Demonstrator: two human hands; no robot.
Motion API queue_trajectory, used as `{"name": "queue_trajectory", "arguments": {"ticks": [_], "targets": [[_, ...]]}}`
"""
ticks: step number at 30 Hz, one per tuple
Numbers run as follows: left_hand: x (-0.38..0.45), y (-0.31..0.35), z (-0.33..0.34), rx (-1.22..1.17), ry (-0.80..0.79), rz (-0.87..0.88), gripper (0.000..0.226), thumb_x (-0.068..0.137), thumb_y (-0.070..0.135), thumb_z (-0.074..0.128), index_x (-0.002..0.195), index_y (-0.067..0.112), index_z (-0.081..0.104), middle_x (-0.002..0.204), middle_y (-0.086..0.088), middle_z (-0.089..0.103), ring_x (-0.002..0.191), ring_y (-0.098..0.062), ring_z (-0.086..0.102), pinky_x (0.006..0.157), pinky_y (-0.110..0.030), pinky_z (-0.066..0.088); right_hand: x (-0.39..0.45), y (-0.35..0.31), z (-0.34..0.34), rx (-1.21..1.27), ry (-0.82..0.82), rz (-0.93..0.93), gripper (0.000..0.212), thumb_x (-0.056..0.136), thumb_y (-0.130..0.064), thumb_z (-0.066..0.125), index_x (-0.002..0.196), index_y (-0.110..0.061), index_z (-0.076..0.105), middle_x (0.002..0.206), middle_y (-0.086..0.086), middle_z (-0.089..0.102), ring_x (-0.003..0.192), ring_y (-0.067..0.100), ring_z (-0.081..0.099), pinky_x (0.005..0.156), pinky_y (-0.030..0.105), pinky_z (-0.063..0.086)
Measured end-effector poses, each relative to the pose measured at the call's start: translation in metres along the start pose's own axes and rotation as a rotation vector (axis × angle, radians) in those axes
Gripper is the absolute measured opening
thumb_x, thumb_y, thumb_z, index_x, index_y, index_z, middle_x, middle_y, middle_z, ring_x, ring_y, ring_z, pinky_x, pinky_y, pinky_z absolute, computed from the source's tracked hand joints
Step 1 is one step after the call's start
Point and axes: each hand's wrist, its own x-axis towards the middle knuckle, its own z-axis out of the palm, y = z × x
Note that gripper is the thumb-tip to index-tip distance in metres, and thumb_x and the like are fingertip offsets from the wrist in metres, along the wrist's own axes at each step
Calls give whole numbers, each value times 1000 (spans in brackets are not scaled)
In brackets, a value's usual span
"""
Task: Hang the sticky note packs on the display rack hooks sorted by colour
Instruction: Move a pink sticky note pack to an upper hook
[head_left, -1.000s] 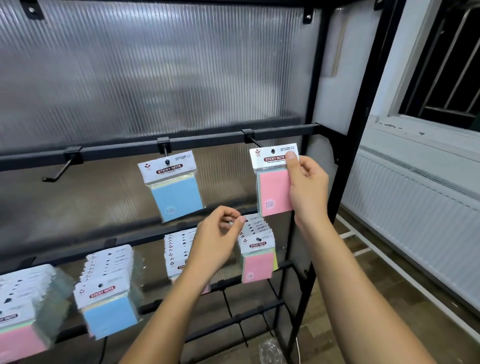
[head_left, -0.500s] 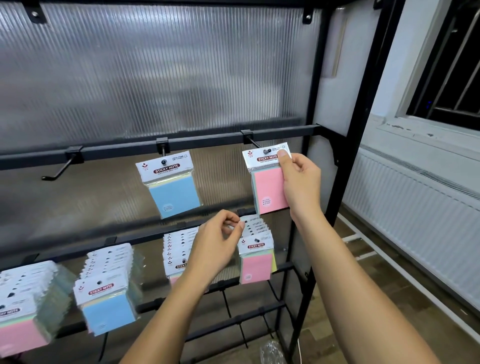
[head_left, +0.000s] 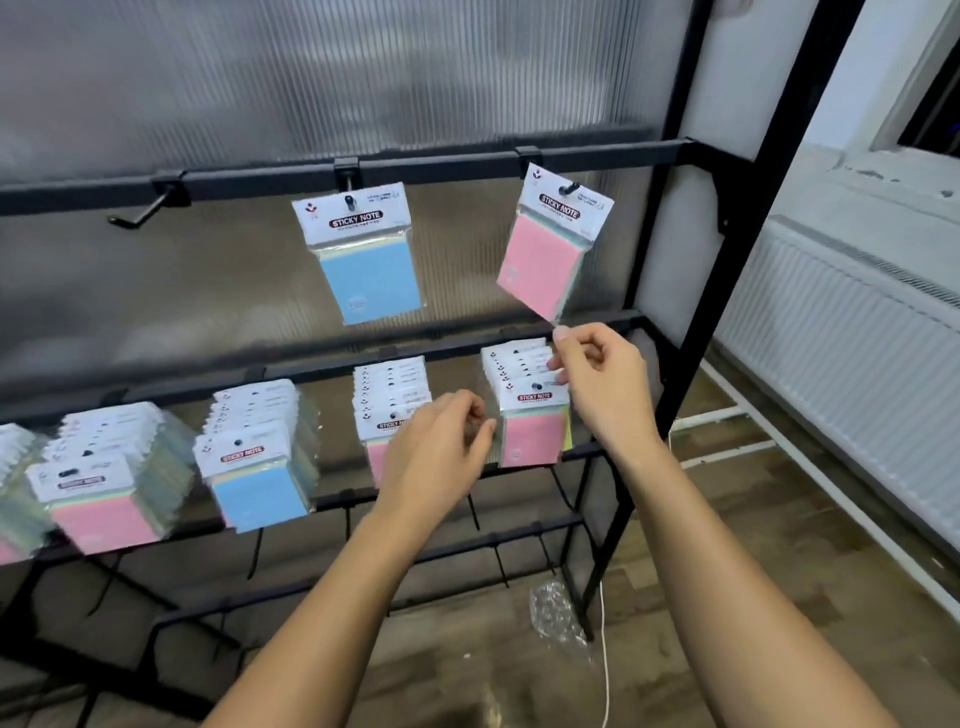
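A black rack stands in front of a wavy see-through wall. On its top bar a blue pack hangs straight down from the middle hook. A pink pack hangs from the hook on the right, and it is tilted, with its bottom corner swung out to the right. Another hook on the left of the top bar has nothing on it. The right hand is just under the tilted pink pack. Its fingers are curled, and the thumb and first finger are pressed together near the pack's bottom corner, but I cannot tell if they are pinching anything. The left hand is lower down, in front of the second row. Its fingers are curled too, and I cannot tell if they hold something. The second row has many packs bunched on hooks: a pink bunch by the right hand, another bunch partly behind the left hand, a blue bunch, and a pink bunch far left. A white radiator is on the right wall.
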Motion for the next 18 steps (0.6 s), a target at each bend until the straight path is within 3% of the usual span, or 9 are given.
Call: {"name": "queue_trajectory", "arguments": {"ticks": [2, 5, 10, 15, 18], "targets": [[-15, -6, 8, 50, 2, 15, 12, 94, 35, 55, 99, 24, 59, 96, 9, 66, 92, -15, 59, 74, -36, 50, -21, 25, 6, -91, -45, 43, 23, 93, -34, 62, 74, -22, 63, 68, 1, 70, 66, 18, 67, 76, 44, 57], [-34, -17, 19, 144, -20, 4, 17, 95, 35, 53, 101, 20, 59, 98, 4, 65, 94, -20, 60, 74, -39, 51, -47, 56, 13, -237, -97, 100, 24, 92, -32, 63, 72, -18, 62, 65, -2, 67, 68, 20, 65, 77, 42, 55], [-53, -49, 32, 348, -78, -38, 18, 88, 32, 62, 92, 14, 62, 87, -3, 65, 81, -30, 63, 63, -38, 47, -70, 79, 17, -525, -105, 77, 31, 92, -38, 63, 67, -27, 49, 64, -11, 58, 71, 22, 59, 65, 35, 47], [-61, -71, 33, 457, -11, -106, 25, 81, 31, 74, 80, 10, 60, 73, -7, 61, 64, -30, 57, 50, -34, 42, -64, 89, 18, -581, -49, 62, 27, 89, -48, 64, 84, -23, 55, 81, -8, 63, 81, 20, 61, 68, 35, 46], [-57, -77, 29, 420, 74, -265, 36, 87, 40, 67, 92, 5, 59, 84, -12, 61, 74, -33, 59, 55, -38, 47, -55, 94, 20, -563, -18, 119, 45, 84, -55, 68, 99, -17, 51, 94, 1, 62, 89, 24, 59, 73, 38, 47]]}}
